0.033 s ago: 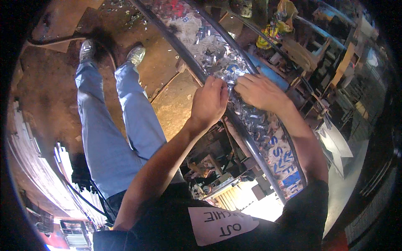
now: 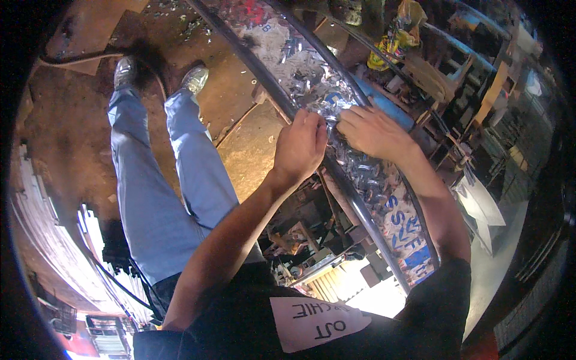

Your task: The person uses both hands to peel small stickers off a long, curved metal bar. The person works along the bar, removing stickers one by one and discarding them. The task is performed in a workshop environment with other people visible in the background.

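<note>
My left hand (image 2: 300, 144) is closed over the near dark rail of a long, narrow trough-like bench (image 2: 366, 207), fingers curled and pressed together. Facing it from the other side, my right hand (image 2: 373, 133) has its fingertips bent down and drawn together. The two hands are a small gap apart. A small shiny metal piece (image 2: 331, 120) shows in that gap; the glare hides its kind. Whatever lies inside either set of fingers is hidden. Loose small metal pieces (image 2: 367, 174) cover the bench just below my hands, and more bright scraps (image 2: 306, 75) lie beyond them.
Dark rails run along both bench edges. To the right stands a cluttered rack (image 2: 444, 84) with a yellow bag (image 2: 384, 53). A dark hose (image 2: 84, 59) crosses the floor near my shoes. Long white strips (image 2: 54, 222) lie at the left.
</note>
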`<move>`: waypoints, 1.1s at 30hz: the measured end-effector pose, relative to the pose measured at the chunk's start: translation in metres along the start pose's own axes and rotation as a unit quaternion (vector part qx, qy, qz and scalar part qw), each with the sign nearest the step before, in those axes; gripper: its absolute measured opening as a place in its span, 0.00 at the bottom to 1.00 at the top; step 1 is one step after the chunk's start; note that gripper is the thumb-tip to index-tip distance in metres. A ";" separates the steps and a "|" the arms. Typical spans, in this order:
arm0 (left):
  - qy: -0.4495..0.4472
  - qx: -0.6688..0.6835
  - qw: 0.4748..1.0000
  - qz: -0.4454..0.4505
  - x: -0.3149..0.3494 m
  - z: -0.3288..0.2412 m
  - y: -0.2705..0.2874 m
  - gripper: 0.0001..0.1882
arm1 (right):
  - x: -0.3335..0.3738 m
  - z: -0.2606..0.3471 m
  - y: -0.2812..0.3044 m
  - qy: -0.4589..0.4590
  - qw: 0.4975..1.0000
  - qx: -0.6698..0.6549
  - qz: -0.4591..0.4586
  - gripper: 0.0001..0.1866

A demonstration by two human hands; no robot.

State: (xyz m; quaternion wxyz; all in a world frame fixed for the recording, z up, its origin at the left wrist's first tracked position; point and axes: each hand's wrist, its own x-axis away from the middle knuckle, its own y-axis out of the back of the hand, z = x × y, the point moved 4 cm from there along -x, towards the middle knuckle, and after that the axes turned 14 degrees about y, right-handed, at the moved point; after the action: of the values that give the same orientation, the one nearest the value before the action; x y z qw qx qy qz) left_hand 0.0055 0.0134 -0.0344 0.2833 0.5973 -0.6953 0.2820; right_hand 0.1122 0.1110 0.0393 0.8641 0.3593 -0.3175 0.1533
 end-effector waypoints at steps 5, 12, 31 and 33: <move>-0.005 -0.009 1.000 0.004 -0.006 0.001 -0.001 0.09 | 0.008 -0.007 0.002 -0.020 0.999 -0.031 0.004 0.08; -0.037 -0.017 0.998 -0.037 -0.007 0.001 -0.001 0.06 | 0.014 -0.006 0.008 -0.008 0.988 -0.135 -0.078 0.09; -0.023 -0.003 1.000 -0.003 -0.008 0.003 -0.004 0.09 | 0.027 0.006 0.006 -0.071 0.988 -0.067 -0.122 0.08; -0.025 -0.008 1.000 -0.002 -0.008 0.003 -0.004 0.09 | 0.029 0.006 0.008 -0.075 0.976 -0.091 -0.184 0.09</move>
State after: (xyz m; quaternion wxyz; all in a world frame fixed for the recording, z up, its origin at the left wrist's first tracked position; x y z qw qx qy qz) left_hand 0.0101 0.0160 -0.0420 0.2708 0.6036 -0.7030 0.2610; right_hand 0.1274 0.1134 0.0657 0.8803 0.3417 -0.3227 -0.0651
